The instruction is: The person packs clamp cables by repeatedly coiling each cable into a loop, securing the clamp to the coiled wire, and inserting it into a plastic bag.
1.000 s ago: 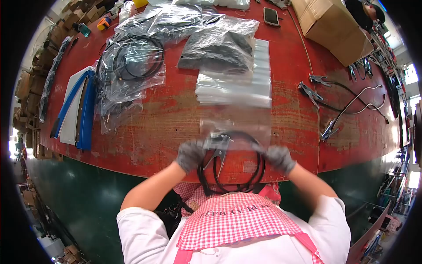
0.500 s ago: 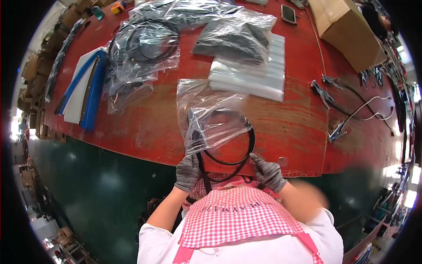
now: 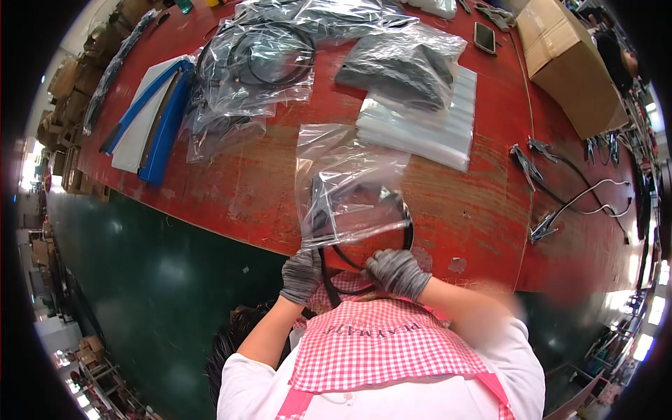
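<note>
A coiled black cable (image 3: 410, 236) lies partly inside a clear plastic bag (image 3: 350, 150) at the near edge of the red table. Its lower loop sticks out of the bag's mouth towards the apron. My left hand (image 3: 302, 278), in a grey glove, is closed on the bag's lower left corner, beside the cable. In a matching glove, my right hand (image 3: 400, 273) is closed round the lower part of the loop, just below the bag's mouth. Its fingers hide a stretch of cable.
Flat clear bags (image 3: 420, 133) lie beyond, under a dark bagged bundle (image 3: 399, 66). Bagged cables (image 3: 262, 63) and a blue folder-like item (image 3: 164, 133) sit at the left. Rightward are clamp-ended cables (image 3: 528, 164), a phone (image 3: 484, 38) and a cardboard box (image 3: 570, 59).
My right hand has moved left from the coil's right side to its lower part, its fingers now closing round the cable. My left hand stays at the bag's corner. The camera view has shifted slightly.
</note>
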{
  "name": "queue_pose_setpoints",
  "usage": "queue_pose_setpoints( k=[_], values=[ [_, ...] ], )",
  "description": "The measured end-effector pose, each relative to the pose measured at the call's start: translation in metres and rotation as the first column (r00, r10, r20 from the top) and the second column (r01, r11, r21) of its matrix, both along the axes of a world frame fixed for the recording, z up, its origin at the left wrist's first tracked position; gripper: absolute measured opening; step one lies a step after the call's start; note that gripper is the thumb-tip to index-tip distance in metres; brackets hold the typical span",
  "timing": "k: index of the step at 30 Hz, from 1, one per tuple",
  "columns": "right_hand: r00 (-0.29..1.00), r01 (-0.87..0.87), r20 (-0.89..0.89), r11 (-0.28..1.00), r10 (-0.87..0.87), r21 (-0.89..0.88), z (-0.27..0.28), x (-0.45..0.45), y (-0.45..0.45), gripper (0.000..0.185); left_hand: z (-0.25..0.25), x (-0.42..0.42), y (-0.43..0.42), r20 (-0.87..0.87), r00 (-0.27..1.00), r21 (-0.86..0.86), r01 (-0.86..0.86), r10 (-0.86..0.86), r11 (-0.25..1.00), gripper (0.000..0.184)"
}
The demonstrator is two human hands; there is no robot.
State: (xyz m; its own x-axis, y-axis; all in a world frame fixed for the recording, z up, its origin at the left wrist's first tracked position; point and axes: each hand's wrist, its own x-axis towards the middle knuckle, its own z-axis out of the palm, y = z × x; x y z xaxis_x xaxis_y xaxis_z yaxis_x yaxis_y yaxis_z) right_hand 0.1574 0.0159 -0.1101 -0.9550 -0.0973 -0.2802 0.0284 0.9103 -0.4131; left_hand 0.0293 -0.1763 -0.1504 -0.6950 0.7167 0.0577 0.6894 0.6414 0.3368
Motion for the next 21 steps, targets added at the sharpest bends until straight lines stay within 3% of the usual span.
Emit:
queue_pose_setpoints(
  k=[5, 7, 10, 11, 12, 13, 14, 17, 18, 21],
  values=[
    [0.984, -0.132, 0.079, 0.947, 0.162, -0.293, 0.006, 0.015, -0.005, 0.034, -0.015, 0.006, 0.001, -0.071, 0.995, -0.017, 0.065, -0.066, 0.998, 0.022],
    [0.976, -0.099, 0.148, 0.934, 0.158, -0.345, 0.005, 0.015, -0.002, 0.035, -0.011, 0.006, 0.005, -0.030, 0.999, -0.030, 0.044, -0.045, 0.999, 0.022],
    [0.981, 0.192, 0.108, 0.909, -0.164, -0.370, -0.002, 0.010, -0.015, 0.042, -0.009, 0.005, 0.011, 0.022, 0.999, 0.012, 0.030, -0.031, 0.999, 0.021],
    [0.980, 0.194, 0.104, 0.908, -0.167, -0.371, -0.003, 0.003, -0.022, 0.042, -0.008, 0.004, 0.013, 0.041, 0.999, 0.066, 0.031, -0.034, 0.997, 0.020],
    [0.957, 0.283, 0.167, 0.900, -0.239, -0.331, 0.004, -0.008, -0.027, 0.041, -0.006, 0.003, 0.015, 0.036, 0.999, 0.067, 0.033, -0.035, 0.997, 0.020],
    [0.924, 0.364, 0.226, 0.887, -0.307, -0.285, 0.008, -0.017, -0.033, 0.041, -0.002, 0.003, 0.017, 0.143, 0.990, 0.085, 0.001, -0.014, 0.996, 0.020],
    [0.913, 0.338, -0.078, 0.848, -0.401, -0.407, -0.024, -0.021, -0.038, 0.036, 0.002, 0.003, 0.018, 0.250, 0.968, 0.096, -0.033, 0.008, 0.995, 0.020],
    [0.873, 0.417, 0.016, 0.731, -0.487, -0.540, -0.047, -0.041, -0.035, 0.030, 0.016, 0.004, 0.025, 0.328, 0.943, 0.152, -0.110, 0.055, 0.982, 0.021],
    [0.815, 0.440, -0.080, 0.703, -0.574, -0.559, -0.032, -0.042, -0.032, 0.024, 0.009, 0.005, 0.025, 0.260, 0.964, 0.196, -0.100, 0.047, 0.976, 0.021],
    [0.849, 0.438, 0.042, 0.657, -0.526, -0.614, -0.008, -0.018, -0.029, 0.022, 0.000, 0.003, 0.024, 0.304, 0.952, 0.203, -0.093, 0.028, 0.975, 0.022]
  ],
)
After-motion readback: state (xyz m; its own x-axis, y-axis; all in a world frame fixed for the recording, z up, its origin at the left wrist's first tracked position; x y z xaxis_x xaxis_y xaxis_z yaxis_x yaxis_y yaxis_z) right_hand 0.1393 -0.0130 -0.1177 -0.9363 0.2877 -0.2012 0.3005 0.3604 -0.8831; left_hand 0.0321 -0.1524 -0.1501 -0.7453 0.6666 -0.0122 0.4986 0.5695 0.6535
